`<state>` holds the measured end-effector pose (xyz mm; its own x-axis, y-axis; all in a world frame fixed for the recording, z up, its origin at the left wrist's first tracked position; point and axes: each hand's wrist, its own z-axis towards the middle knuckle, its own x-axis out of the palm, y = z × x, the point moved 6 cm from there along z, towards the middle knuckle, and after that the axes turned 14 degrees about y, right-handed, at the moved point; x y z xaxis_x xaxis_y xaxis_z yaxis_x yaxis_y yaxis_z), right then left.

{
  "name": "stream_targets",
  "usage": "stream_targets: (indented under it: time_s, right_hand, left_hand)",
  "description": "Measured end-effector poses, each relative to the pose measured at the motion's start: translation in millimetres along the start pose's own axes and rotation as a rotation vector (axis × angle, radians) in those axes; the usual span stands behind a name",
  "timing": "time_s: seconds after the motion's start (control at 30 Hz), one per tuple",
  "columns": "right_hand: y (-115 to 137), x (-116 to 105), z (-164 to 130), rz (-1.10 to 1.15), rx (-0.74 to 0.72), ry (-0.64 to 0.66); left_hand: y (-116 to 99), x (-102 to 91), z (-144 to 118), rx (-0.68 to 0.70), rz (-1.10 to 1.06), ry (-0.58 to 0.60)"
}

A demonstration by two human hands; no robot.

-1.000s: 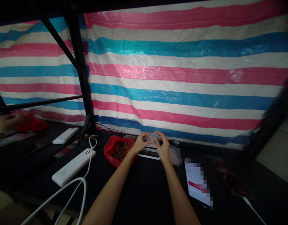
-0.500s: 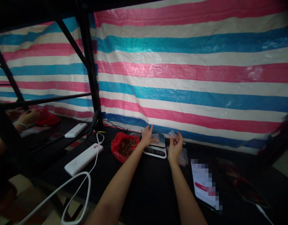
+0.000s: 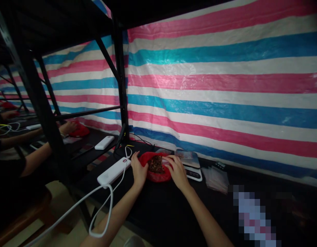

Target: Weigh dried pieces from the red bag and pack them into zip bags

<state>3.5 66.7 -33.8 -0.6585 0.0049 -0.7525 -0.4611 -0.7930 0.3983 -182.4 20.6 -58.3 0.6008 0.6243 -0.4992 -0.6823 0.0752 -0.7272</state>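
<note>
We have both hands on the red bag (image 3: 158, 175), which sits on the black table (image 3: 160, 212), left of the scale (image 3: 190, 164). Our left hand (image 3: 139, 169) grips the bag's left rim with fingers curled; our right hand (image 3: 177, 171) holds the right rim, fingers (image 3: 171, 159) bent over the edge. The bag stands open and holds a heap of small brown pieces (image 3: 155, 164). The scale platform appears bare, so we judge that no portion is yet weighed. A stack of small clear pouches (image 3: 216, 176) lies right of the scale; whether any is filled cannot be told. A white power bank (image 3: 114, 171) rests left of the bag.
</note>
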Motion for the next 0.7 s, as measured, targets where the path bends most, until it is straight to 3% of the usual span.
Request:
stream_targets:
  time_s: [0.13, 0.23, 0.4, 0.53, 0.7]
  right_hand:
    - [13.4, 26.0, 12.0, -0.118, -0.062, 0.213]
    - [6.0, 37.2, 16.8, -0.197, -0.038, 0.227]
    - [-9.2, 51.2, 15.9, -0.199, 0.008, 0.235]
    - [-4.6, 55.1, 13.4, -0.112, 0.012, 0.279]
    - [2.3, 60.4, 14.6, 0.012, 0.055, 0.303]
  left_hand:
    - [26.2, 27.7, 0.1, -0.169, -0.095, 0.168]
    - [27.9, 34.8, -2.5, -0.215, -0.115, 0.247]
    - [17.2, 26.7, -7.8, -0.163, -0.116, 0.206]
    - [17.9, 29.0, -8.2, -0.198, -0.222, 0.199]
    - [12.6, 25.6, -9.0, -0.138, -0.432, 0.124]
